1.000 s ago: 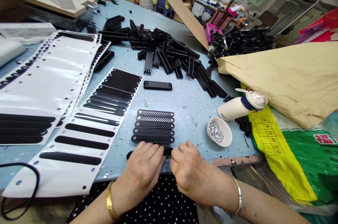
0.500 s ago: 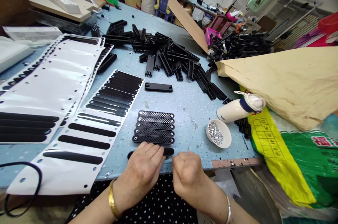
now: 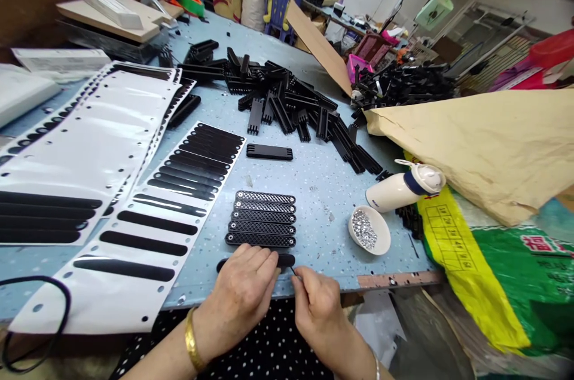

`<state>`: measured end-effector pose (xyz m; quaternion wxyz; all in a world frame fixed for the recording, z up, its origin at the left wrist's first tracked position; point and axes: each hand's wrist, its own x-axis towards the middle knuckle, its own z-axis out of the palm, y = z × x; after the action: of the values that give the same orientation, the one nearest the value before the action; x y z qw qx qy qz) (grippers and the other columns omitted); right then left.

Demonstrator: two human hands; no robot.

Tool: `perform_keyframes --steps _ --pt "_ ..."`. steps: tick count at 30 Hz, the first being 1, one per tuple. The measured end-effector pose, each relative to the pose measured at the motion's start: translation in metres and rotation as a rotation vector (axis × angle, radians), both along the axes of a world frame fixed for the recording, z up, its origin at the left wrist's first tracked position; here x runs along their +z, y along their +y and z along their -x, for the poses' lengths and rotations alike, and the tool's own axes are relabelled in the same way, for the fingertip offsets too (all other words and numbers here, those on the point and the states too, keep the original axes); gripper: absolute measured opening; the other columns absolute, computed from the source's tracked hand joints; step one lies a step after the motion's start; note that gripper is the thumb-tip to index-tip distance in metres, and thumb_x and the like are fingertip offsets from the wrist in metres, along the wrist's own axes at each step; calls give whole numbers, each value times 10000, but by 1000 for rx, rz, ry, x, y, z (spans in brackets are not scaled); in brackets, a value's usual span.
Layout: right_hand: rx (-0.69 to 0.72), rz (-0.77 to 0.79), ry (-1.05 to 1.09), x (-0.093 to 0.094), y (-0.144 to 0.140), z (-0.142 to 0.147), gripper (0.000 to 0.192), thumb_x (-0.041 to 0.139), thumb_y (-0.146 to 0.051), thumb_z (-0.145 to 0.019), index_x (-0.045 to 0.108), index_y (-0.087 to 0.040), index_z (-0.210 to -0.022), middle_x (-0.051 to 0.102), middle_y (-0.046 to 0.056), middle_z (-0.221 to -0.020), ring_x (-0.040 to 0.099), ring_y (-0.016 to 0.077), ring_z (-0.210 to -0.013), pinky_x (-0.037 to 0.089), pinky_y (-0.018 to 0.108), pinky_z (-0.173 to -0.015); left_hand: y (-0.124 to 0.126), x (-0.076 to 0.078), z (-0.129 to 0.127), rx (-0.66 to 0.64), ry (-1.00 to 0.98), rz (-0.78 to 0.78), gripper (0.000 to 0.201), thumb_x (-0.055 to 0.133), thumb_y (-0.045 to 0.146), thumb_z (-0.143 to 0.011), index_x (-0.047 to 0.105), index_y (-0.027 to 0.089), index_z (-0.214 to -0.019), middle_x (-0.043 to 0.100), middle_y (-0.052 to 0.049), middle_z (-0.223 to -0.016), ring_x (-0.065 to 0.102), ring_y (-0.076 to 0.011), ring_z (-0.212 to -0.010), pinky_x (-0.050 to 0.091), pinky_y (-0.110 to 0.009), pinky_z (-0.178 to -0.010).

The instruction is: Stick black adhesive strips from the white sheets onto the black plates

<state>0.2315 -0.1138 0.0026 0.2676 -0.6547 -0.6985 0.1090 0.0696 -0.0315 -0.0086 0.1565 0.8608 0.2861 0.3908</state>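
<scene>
Near the table's front edge lies a smooth black bar with rounded ends [image 3: 286, 260]. My left hand [image 3: 249, 277] is closed over its middle, fingers together, hiding most of it. At the bar's right end my right hand [image 3: 317, 296] pinches a thin dark rod-like tool [image 3: 293, 270]; only a short tip shows, and I cannot tell whether it touches the bar. Just beyond my left hand, several black bars with crosshatched faces [image 3: 262, 218] lie side by side, a silver fastener at each end. Farther back is a single slotted black bar [image 3: 269, 152].
To the left lie a white sheet of black stickers [image 3: 179, 227] and larger sheets [image 3: 107, 123]. A heap of black bars [image 3: 287, 93] covers the back. On the right stand a white bowl [image 3: 381, 230] of small metal parts, a lying bottle [image 3: 390, 190] and brown paper [image 3: 484, 135].
My right hand has turned and lowered slightly, so the thin dark tool now shows between thumb and finger. My left hand stays on the black bar. The view has shifted slightly.
</scene>
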Motion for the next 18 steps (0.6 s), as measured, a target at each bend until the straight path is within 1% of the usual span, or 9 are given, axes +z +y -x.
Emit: perform_keyframes --steps 4,7,10,12,15,17,18 --pt "-46 -116 83 -2 3 10 187 414 -121 -962 594 -162 -931 669 54 -691 655 186 -587 491 282 -570 1 1 2 -14 29 7 299 493 59 -892 601 110 -1166 696 -108 -895 639 -222 -797 536 -402 -701" --pt "-33 -205 82 -3 3 10 178 428 -126 -968 601 -160 -992 694 75 -770 678 195 -660 532 300 -621 1 3 2 -24 49 23 289 492 49 -890 608 92 -1152 698 -113 -877 644 -227 -787 532 -405 -686" --pt "-26 -210 39 -2 6 -5 212 436 -117 -965 605 -159 -1087 710 97 -847 689 209 -735 560 326 -671 3 3 0 -10 20 32 248 509 67 -891 637 130 -1093 699 -88 -833 649 -209 -737 522 -364 -632" --pt "-47 -182 -14 1 14 -23 269 405 -87 -954 604 -120 -1131 707 113 -827 682 222 -728 565 343 -658 4 2 0 -5 -2 31 251 519 78 -890 642 153 -1095 702 -78 -835 652 -198 -723 520 -349 -623" --pt "-73 -114 -187 9 30 -47 316 376 -61 -916 625 -49 -1110 684 141 -780 650 251 -709 554 393 -640 5 1 -1 -14 -14 14 255 521 85 -893 645 163 -1102 703 -76 -838 654 -195 -724 523 -347 -631" --pt "-84 -112 -270 16 37 -55 299 410 -79 -896 641 -37 -1080 681 165 -825 638 268 -754 542 419 -672 5 0 0 -14 -9 7 251 522 86 -895 645 160 -1100 701 -76 -832 653 -197 -728 524 -351 -639" --pt "-92 -127 -275 19 40 -55 279 430 -90 -892 653 -48 -1054 681 169 -852 633 271 -782 533 420 -693 5 0 0 -13 -4 7 247 522 86 -896 646 158 -1097 699 -75 -829 652 -197 -728 524 -352 -641"
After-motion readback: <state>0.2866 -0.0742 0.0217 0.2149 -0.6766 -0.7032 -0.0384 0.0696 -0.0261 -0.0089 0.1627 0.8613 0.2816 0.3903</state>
